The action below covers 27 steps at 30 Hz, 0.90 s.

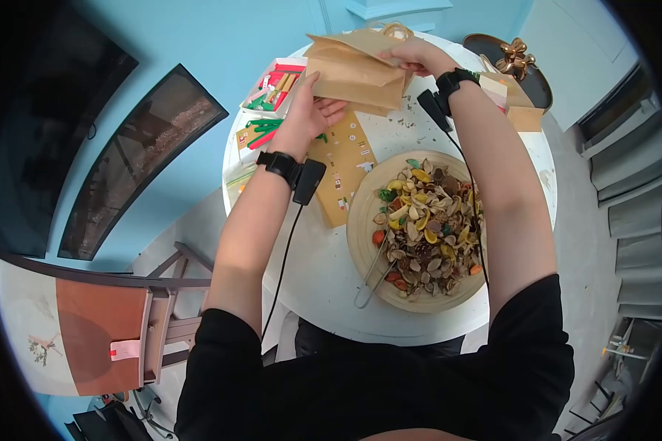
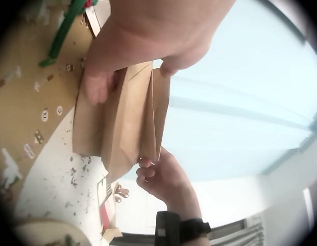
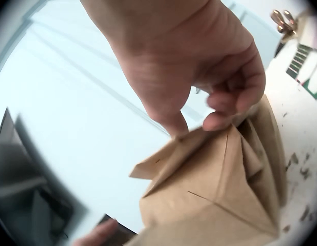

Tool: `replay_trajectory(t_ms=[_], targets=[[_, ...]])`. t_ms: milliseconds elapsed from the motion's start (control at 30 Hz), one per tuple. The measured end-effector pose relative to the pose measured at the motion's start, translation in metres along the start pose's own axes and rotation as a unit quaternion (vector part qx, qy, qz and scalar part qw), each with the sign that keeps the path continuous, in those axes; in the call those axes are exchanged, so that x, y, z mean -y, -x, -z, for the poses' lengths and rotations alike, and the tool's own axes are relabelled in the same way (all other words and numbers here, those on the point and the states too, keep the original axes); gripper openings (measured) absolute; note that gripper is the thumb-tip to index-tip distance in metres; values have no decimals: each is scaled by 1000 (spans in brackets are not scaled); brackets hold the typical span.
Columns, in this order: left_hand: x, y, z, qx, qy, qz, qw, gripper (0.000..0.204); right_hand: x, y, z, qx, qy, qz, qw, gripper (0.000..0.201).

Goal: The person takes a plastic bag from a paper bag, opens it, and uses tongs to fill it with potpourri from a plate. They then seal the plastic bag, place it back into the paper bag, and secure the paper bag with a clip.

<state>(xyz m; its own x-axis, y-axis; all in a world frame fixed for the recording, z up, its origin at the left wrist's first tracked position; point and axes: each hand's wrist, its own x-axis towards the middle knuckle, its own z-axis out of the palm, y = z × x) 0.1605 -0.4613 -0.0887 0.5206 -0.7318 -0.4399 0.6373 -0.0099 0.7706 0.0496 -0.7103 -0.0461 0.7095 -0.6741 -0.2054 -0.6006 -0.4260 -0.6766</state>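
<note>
A brown paper bag [image 1: 360, 77] is held above the back of the round table, its folds partly spread. At its left end is my left hand [image 1: 309, 117], thumb on one side and fingers on the other; the left wrist view shows this hand [image 2: 143, 43] around the bag [image 2: 128, 113]. My right hand [image 1: 419, 56] pinches the bag's right side near the upper edge. In the right wrist view, the thumb and curled fingers of this hand [image 3: 189, 66] are at the creased edge of the bag [image 3: 199, 189]. The bag's inside is mostly hidden.
A round woven tray [image 1: 364, 242] holds dried pieces and metal tongs [image 1: 371, 283]. Under my left hand lies a brown sheet with small stickers [image 1: 346, 173], near a box of coloured items [image 1: 276, 88]. An open carton [image 1: 524, 110] and dark tray [image 1: 541, 92] are back right.
</note>
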Motion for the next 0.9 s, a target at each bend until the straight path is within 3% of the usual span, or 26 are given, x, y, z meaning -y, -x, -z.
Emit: replay_trajectory(t_ms=[67, 133, 233, 433, 533, 567, 633, 667, 867, 900], targets=[[5, -16, -2, 11, -2, 2, 1000, 49, 4, 19, -5, -29, 177, 85, 980, 77], [14, -27, -7, 20, 9, -6, 1000, 48, -3, 10, -15, -55, 265, 174, 947, 77], [21, -32, -22, 64, 15, -37, 997, 43, -9, 2, -30, 59, 61, 207, 975, 71], [34, -43, -29, 116, 24, -57, 991, 44, 11, 32, -47, 22, 198, 216, 956, 61], [39, -57, -16, 61, 26, 33, 997, 49, -5, 16, -82, 41, 289, 215, 932, 62], [41, -58, -13, 44, 29, 46, 998, 50, -10, 15, -87, 105, 274, 186, 938, 62], [43, -58, -6, 9, 35, 72, 997, 54, -30, 11, -110, 37, 322, 222, 919, 61], [42, -51, -8, 8, 27, 67, 997, 55, -36, 10, -117, 0, 347, 239, 907, 60], [31, 6, -9, 22, -34, 6, 999, 55, -26, 21, -109, 52, 354, 199, 912, 80], [28, 18, -8, 28, -38, -2, 999, 55, -20, 24, -100, 83, 282, 188, 937, 81]])
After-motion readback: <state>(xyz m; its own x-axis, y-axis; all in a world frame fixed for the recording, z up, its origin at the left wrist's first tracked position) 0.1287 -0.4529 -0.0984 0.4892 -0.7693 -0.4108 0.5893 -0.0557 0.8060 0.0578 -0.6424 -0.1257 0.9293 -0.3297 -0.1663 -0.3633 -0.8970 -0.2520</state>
